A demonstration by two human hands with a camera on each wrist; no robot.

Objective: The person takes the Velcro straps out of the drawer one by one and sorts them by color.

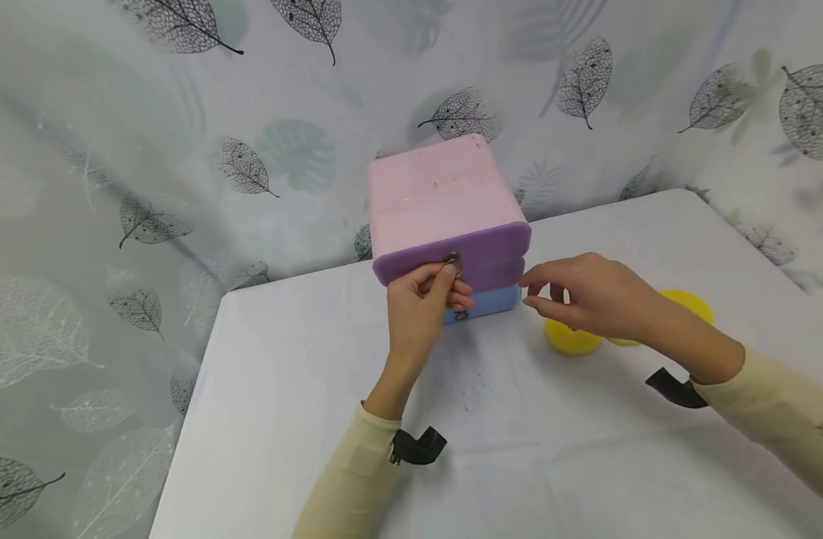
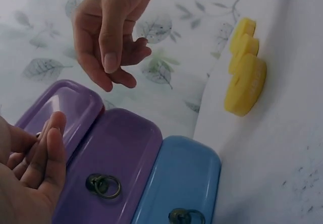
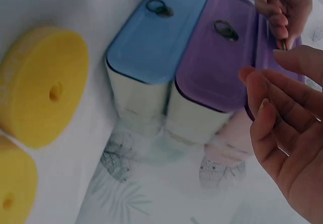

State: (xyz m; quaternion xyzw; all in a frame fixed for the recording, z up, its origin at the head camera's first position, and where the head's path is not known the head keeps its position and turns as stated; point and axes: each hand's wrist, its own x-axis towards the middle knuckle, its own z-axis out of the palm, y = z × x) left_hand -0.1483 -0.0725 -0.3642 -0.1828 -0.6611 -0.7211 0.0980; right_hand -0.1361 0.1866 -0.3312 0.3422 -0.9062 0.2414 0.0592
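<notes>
A small chest of drawers (image 1: 438,195) with a pink top stands at the back of the table. Its upper two fronts are purple and the lowest front (image 2: 186,173) is blue, each with a metal ring pull. My left hand (image 1: 414,307) pinches the top drawer's ring pull (image 1: 455,262) between thumb and fingers. The middle purple drawer (image 2: 121,158) shows its own ring below in the left wrist view. Beside the chest's right edge hovers my right hand (image 1: 586,296), fingers loosely bent, holding nothing.
Several yellow round pieces, one a disc with a centre hole (image 3: 60,108), lie on the white-covered table (image 1: 304,374) right of the chest, partly behind my right arm. A leaf-print curtain (image 1: 304,150) hangs close behind. Black straps (image 1: 418,447) stick out at both sleeves.
</notes>
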